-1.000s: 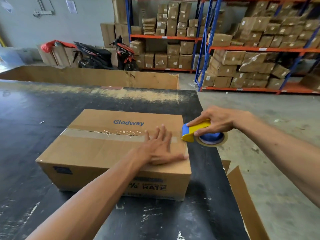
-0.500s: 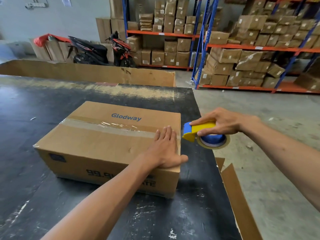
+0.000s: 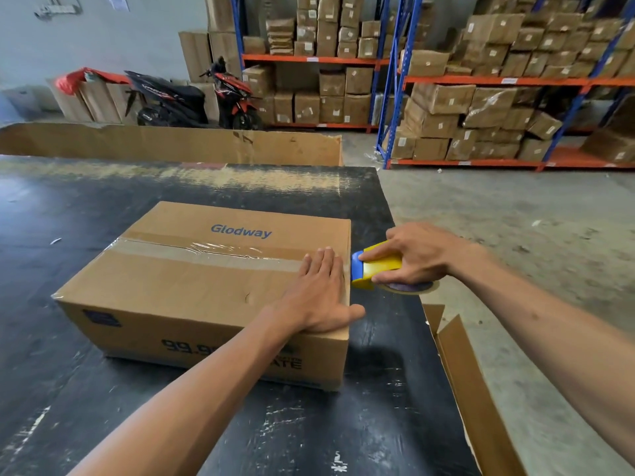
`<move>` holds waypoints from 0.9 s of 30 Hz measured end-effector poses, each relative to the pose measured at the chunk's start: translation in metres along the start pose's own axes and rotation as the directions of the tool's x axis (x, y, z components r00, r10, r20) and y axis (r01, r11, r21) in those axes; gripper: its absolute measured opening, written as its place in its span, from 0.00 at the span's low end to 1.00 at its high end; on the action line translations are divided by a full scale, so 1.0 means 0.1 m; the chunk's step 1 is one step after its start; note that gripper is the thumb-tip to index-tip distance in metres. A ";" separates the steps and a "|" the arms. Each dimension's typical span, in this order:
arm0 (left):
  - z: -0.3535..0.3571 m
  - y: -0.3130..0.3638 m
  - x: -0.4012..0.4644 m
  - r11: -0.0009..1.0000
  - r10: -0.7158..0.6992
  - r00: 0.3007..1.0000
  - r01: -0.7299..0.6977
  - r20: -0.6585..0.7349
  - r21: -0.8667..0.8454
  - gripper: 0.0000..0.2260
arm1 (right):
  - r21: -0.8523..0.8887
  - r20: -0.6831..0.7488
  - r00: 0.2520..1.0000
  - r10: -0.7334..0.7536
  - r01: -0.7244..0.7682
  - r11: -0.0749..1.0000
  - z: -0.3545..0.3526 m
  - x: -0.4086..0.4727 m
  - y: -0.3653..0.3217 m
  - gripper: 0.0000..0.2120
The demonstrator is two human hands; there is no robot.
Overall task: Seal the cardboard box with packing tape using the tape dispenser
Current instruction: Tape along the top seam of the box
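A brown cardboard box (image 3: 192,290) printed "Glodway" lies on the black table (image 3: 385,389). A strip of clear packing tape (image 3: 220,254) runs along its top seam from the left edge to the right edge. My left hand (image 3: 319,297) presses flat on the box top at the right end, fingers over the tape. Just past the box's right edge, my right hand (image 3: 419,255) grips the yellow and blue tape dispenser (image 3: 374,266), whose blue front touches the box's right top edge. The tape roll shows under my fingers.
An open cardboard carton flap (image 3: 470,383) stands at the table's right edge. A long low cardboard wall (image 3: 165,142) lines the far side. Behind are shelving racks (image 3: 395,80) full of boxes, two parked scooters (image 3: 192,97) and concrete floor (image 3: 515,228).
The dispenser has moved in against the box's right top edge and dipped lower. My left hand stays pressed on the tape at the right end.
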State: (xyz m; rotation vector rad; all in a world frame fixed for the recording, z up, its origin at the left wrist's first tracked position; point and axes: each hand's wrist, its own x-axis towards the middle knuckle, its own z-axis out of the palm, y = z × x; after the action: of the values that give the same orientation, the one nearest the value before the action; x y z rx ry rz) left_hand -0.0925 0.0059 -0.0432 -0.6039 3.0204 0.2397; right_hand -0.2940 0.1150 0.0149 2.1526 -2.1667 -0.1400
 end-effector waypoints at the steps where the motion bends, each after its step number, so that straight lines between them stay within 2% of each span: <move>1: 0.00 0.00 0.01 1.000 -0.001 1.000 0.001 0.000 0.003 0.46 | -0.038 0.009 1.000 -0.003 0.003 0.999 -0.05 0.02 -0.04 0.27; 4: 0.00 -0.01 0.01 1.000 0.007 1.000 -0.007 0.004 0.016 0.46 | -0.154 0.018 1.000 0.010 -0.007 0.988 -0.06 0.05 -0.19 0.27; 7: -0.02 -0.01 -0.02 1.000 0.011 1.000 -0.011 0.001 0.011 0.46 | -0.280 0.066 0.997 -0.025 0.042 0.959 0.09 0.07 -0.38 0.27; 12: -0.02 -0.08 -0.02 0.999 0.042 0.999 -0.043 0.020 0.029 0.46 | -0.242 0.048 0.991 0.124 -0.109 0.964 0.06 -0.01 -0.29 0.27; 15: -0.10 -0.25 -0.12 0.988 0.153 0.985 -0.154 0.081 0.015 0.49 | -0.066 0.028 0.975 0.221 -0.219 0.973 -0.12 -0.11 -0.16 0.26; 17: -0.24 -0.40 -0.21 0.977 0.202 0.972 -0.191 0.119 -0.098 0.50 | 0.147 0.032 0.958 0.284 -0.285 0.947 -0.21 -0.17 -0.11 0.25; 18: -0.28 -0.46 -0.23 0.972 0.181 0.977 -0.160 0.117 -0.173 0.47 | 0.281 0.038 0.950 0.310 -0.308 0.909 -0.25 -0.18 -0.09 0.24; 20: -0.28 -0.42 -0.20 0.956 0.056 0.998 -0.048 0.017 -0.289 0.36 | 0.548 0.034 0.931 0.363 -0.322 0.773 -0.32 -0.18 -0.08 0.21; 22: -0.17 -0.24 -0.11 0.978 -0.089 0.990 0.066 -0.108 -0.197 0.33 | 0.728 0.023 0.906 0.422 -0.304 0.614 -0.36 -0.15 -0.09 0.18; 25: 0.08 -0.05 -0.02 0.978 -0.210 0.975 0.210 -0.077 -0.007 0.33 | 0.848 0.002 0.871 0.491 -0.261 0.461 -0.40 -0.12 -0.15 0.14; 27: 0.06 -0.07 -0.04 0.979 -0.200 0.979 0.201 -0.042 0.025 0.32 | 0.878 -0.008 0.857 0.515 -0.241 0.413 -0.41 -0.13 -0.22 0.13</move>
State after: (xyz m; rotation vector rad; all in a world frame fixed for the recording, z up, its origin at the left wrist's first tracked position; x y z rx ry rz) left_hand -0.0864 0.0021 -0.0493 -0.9138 2.9639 0.1763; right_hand -0.2670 0.1276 0.0529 1.6253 -2.7663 1.5129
